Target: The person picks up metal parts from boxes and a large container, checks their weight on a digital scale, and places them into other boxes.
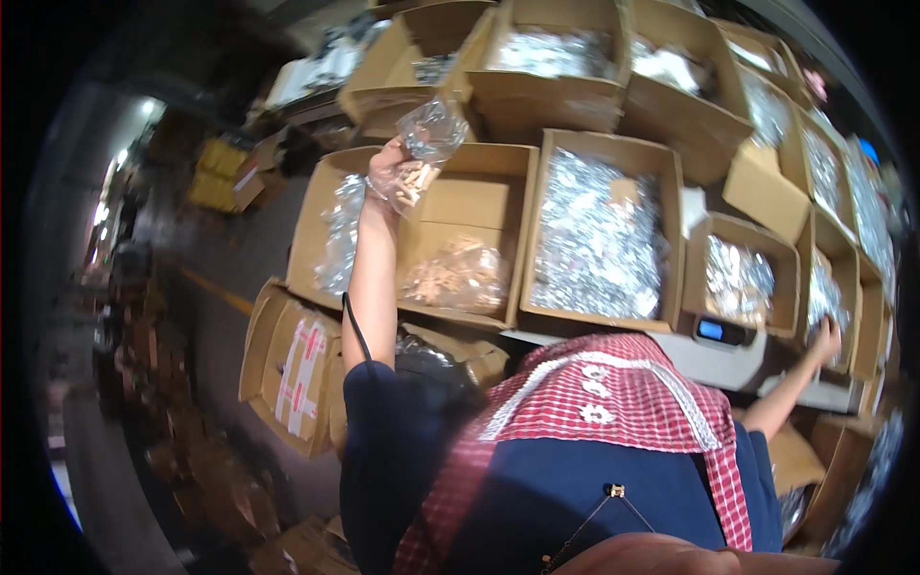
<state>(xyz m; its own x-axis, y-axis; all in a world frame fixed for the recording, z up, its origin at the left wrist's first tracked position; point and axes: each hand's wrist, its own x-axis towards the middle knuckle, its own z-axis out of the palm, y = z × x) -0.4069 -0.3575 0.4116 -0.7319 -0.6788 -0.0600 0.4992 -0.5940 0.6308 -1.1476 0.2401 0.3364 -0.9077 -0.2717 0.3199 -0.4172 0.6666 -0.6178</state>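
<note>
Left hand: the left hand point(388, 172) was raised and closed around a clear plastic bag point(426, 144) holding small pale wooden pieces.
Bag's place: it hung above an open cardboard box point(479, 196), not yet let go.
Below that hand: a filled bag of the same pale pieces point(455, 276) already lay on the box floor, with shiny wrapped packets point(340, 235) along the box's left wall.
Right hand: the right hand point(824, 337) reached far out to a narrow carton of silvery packets point(822, 287); whether it gripped anything could not be told.
Progress, as judged: at least one bag seemed done and stored, one was in hand, and most of that box was unfilled.
Between the hands: a large box of silvery packets point(599, 235), a smaller one point(738, 278), and a small scale with a blue display point(724, 331).
Surface: rows of open cartons on a pale bench.
Room: a dim storeroom, with flattened and stacked cartons point(292, 369) on the floor beyond the left hand.
</note>
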